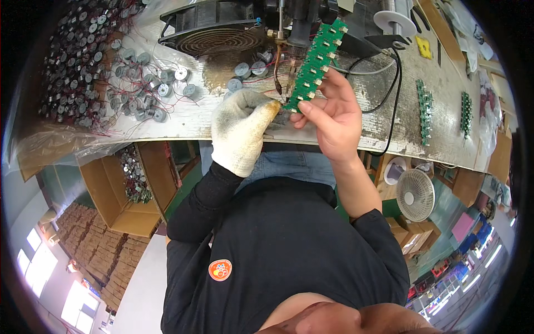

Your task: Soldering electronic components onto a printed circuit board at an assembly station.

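Head | green circuit strip point(317, 61) pinched between right hand point(331, 119) fingers point(311, 108)

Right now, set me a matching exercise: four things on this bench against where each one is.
Things:
1 green circuit strip
2 round black fan
3 small round motors
4 white spool

Places:
A far right of the soldering head
B heaped on the left of the bench
C pinched in the right hand
D behind the gloved left hand

Pairs: 1-C, 2-D, 3-B, 4-A
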`<state>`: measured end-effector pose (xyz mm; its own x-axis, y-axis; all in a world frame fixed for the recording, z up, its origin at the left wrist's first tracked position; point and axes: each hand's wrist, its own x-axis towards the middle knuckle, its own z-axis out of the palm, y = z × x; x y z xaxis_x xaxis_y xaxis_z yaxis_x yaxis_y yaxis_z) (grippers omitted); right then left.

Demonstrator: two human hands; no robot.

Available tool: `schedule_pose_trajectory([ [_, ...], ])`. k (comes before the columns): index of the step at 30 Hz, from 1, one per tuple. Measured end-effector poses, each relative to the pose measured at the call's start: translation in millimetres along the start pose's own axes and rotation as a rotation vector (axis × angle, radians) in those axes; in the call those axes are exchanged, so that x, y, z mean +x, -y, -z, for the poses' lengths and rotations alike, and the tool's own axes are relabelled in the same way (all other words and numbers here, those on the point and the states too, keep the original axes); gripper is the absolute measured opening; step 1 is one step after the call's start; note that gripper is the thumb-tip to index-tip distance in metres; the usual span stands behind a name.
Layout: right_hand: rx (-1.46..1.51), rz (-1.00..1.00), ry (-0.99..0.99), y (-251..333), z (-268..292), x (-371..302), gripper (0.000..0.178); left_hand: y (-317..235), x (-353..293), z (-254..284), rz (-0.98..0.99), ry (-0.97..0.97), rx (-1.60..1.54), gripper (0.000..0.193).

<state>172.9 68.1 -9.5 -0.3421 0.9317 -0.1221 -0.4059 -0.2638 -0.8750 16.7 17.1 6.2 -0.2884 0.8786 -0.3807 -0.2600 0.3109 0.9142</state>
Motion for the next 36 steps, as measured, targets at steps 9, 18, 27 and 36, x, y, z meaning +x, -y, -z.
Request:
schedule_pose_trajectory([
  [9,-0.001,0.023,0.008,-1.8,0.9,-0.7,0.058,4.6,0.6,-0.6,0.004,-0.005,-0.045,0.014],
  [18,-0.009,0.028,0.009,-4.0,1.5,-1.1,0.059,8.7,0.9,1.2,0.006,0.01,-0.064,0.014],
  [27,-0.015,0.05,0.0,-4.8,1.8,-2.5,0.059,4.2,0.0,-1.1,0.027,-0.008,-0.027,0.013],
  [36,-0.014,0.027,0.008,-4.0,1.4,-0.8,0.059,7.8,-0.8,-0.8,0.039,-0.002,-0.093,0.013],
])
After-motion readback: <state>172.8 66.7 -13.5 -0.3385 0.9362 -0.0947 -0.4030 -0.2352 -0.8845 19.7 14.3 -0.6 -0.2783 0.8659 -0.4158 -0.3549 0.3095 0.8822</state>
